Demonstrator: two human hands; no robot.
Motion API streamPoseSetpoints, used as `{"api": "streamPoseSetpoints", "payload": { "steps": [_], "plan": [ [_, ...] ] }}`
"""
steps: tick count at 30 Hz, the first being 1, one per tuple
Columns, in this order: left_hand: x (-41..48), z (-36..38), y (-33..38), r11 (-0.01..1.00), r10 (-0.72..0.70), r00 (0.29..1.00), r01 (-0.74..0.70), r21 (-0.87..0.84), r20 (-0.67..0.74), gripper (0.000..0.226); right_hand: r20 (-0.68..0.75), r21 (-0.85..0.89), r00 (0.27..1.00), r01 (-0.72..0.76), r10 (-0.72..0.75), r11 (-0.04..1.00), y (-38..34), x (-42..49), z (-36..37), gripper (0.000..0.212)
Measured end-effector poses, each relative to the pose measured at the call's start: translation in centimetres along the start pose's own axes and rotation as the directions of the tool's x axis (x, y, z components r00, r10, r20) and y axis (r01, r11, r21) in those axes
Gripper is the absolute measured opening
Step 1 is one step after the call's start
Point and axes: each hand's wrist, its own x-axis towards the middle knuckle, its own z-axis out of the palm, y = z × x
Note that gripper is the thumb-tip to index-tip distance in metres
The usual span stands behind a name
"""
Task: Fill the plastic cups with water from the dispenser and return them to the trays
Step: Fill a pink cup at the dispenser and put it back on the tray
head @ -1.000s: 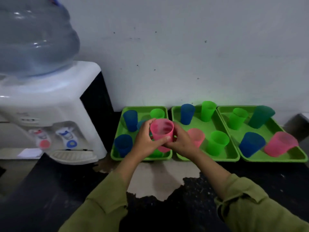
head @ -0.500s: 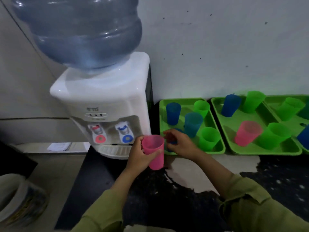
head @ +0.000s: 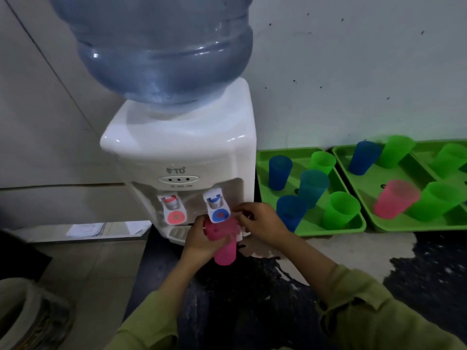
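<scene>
Head: left hand (head: 199,242) (curled) round cup (head: 225,253)

dispenser x1 (head: 182,147), bottle x1 (head: 161,46), tap x2: red (head: 173,208), blue (head: 217,207). tray x3 (head: 328,227) (head: 404,227) (head: 439,142), the third cut off at the edge. pink cup x2 (head: 225,251) (head: 395,199), green cup x5 (head: 322,161) (head: 341,209) (head: 396,151) (head: 434,202) (head: 452,157), blue cup x3 (head: 280,173) (head: 290,210) (head: 364,157), teal cup x1 (head: 313,185). hand x2 (head: 202,241) (head: 262,221).
</scene>
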Motion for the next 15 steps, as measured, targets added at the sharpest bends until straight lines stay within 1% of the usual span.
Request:
{"api": "streamPoseSetpoints", "payload": {
  "steps": [2, 4, 7, 11, 15],
  "plan": [
    [0.4, -0.3, 0.4, 0.999, 0.047, 0.999, -0.047, -0.011, -0.007, 0.056, -0.030, -0.072, 0.999, -0.021, 0.019, 0.997, -0.5, 0.4, 0.3, 0.023],
    [0.7, -0.3, 0.8, 0.997, 0.077, 0.997, -0.077, -0.018, 0.009, 0.056, -0.043, -0.135, 0.998, -0.047, 0.041, 0.990, -0.8, 0.6, 0.4, 0.023],
    [1.0, -0.1, 1.1, 0.993, 0.114, 0.993, -0.113, -0.021, 0.038, 0.058, -0.053, -0.159, 0.996, -0.078, 0.071, 0.984, -1.4, 0.9, 1.0, 0.024],
    [1.5, -0.3, 1.2, 0.990, 0.140, 0.990, -0.140, -0.028, 0.003, 0.064, -0.077, -0.175, 0.988, -0.142, 0.131, 0.974, -2.0, 1.3, 1.5, 0.022],
    [1.5, -0.6, 1.1, 0.988, 0.153, 0.987, -0.153, 0.009, 0.039, 0.066, -0.059, -0.186, 0.984, -0.174, 0.165, 0.967, -2.4, 1.3, 1.6, 0.021]
  ]
}}
